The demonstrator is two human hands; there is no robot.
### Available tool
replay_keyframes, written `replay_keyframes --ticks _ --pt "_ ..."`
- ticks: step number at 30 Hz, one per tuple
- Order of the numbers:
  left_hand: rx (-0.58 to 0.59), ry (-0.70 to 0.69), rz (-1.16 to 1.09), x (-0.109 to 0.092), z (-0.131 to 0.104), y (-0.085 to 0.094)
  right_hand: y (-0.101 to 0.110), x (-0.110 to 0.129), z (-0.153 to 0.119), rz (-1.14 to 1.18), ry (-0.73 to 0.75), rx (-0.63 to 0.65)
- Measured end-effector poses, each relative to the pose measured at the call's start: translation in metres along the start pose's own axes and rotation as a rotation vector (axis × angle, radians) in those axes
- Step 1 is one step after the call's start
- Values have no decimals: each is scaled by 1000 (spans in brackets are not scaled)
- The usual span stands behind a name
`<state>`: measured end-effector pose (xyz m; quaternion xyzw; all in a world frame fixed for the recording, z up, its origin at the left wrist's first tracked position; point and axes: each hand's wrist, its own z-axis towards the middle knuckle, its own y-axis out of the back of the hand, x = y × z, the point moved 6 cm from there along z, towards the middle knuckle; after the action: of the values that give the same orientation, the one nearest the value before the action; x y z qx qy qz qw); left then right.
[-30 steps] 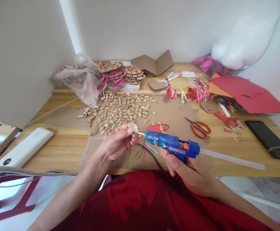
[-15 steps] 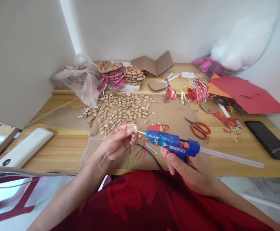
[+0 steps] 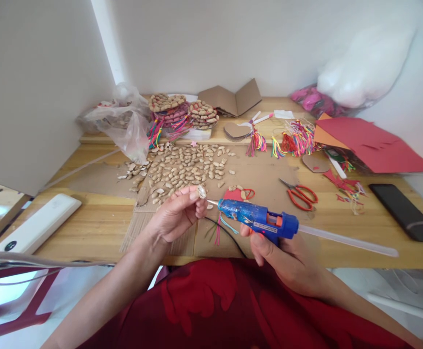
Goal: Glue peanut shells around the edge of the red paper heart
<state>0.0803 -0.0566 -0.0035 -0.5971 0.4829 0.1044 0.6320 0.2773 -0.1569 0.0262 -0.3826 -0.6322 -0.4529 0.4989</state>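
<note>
Between the thumb and fingers of my left hand [image 3: 177, 215] is a peanut shell piece [image 3: 202, 192], its pale hollow side showing. My right hand [image 3: 280, 257] is wrapped round the handle of a blue glue gun [image 3: 248, 214], with a clear glue stick [image 3: 346, 240] poking out of its back. The metal nozzle points left at the shell, close to its lower edge. Beyond the gun lies a red piece [image 3: 235, 194] with a few peanuts on it. Many loose peanuts [image 3: 182, 167] spread over the cardboard [image 3: 258, 169].
Orange-handled scissors [image 3: 301, 196] and a black phone [image 3: 408, 212] lie to the right. A white power bank [image 3: 42, 223] sits at the left. Farther back are a plastic bag [image 3: 129, 128], stacked peanut coasters [image 3: 202, 115], tassels [image 3: 299, 138] and red sheets [image 3: 375, 145].
The glue gun has shifted slightly left and down. My left hand has moved a little left with the shell, whose hollow side is tilted a bit more into view.
</note>
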Motion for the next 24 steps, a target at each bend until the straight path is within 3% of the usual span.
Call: replay_keyframes --ticks 6,9,16,19,24 --pt "-13 -16 -35 -1 -1 -1 -1 4 0 293 116 -27" --pt "-30 -17 -19 0 -1 -3 5 -2 2 419 65 -70" --pt "-88 6 50 -2 -3 6 52 -15 17 71 -8 -403" --pt "-129 21 153 -1 -2 14 68 -36 19 133 -51 -513" --pt "-244 84 292 5 3 21 76 -63 17 97 -109 -560"
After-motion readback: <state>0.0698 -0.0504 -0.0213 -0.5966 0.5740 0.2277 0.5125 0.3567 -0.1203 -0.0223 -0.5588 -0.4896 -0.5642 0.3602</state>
